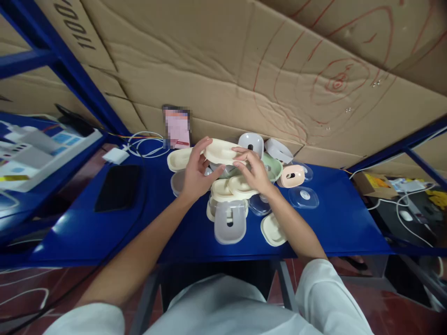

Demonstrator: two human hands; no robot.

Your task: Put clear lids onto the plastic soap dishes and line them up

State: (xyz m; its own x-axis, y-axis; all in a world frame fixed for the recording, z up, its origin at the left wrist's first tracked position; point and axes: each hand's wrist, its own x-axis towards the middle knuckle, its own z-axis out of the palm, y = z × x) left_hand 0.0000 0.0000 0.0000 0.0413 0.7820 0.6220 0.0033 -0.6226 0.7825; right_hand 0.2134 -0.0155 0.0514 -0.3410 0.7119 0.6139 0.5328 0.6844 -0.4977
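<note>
Between my two hands, above a pile of plastic parts, is a cream oval plastic tray (220, 151). My left hand (198, 172) grips its left end, thumb below and fingers at the far edge. At the right end, my right hand (253, 170) pinches it with thumb and fingers. Below lie more cream trays (223, 190) and a translucent grey cover (228, 232) with a dark slot. A lone cream piece (274, 230) rests by my right forearm. Beyond my right hand are a white slotted part (250, 143), a green tray (274, 167) and a peach slotted box (292, 177).
A clear lid (303, 197) lies right of the pile on the blue table (335, 223). A phone (177, 126) leans on the cardboard wall (209, 70). To the left are a black flat item (118, 188), a white charger (116, 156) and coiled white cable (148, 143).
</note>
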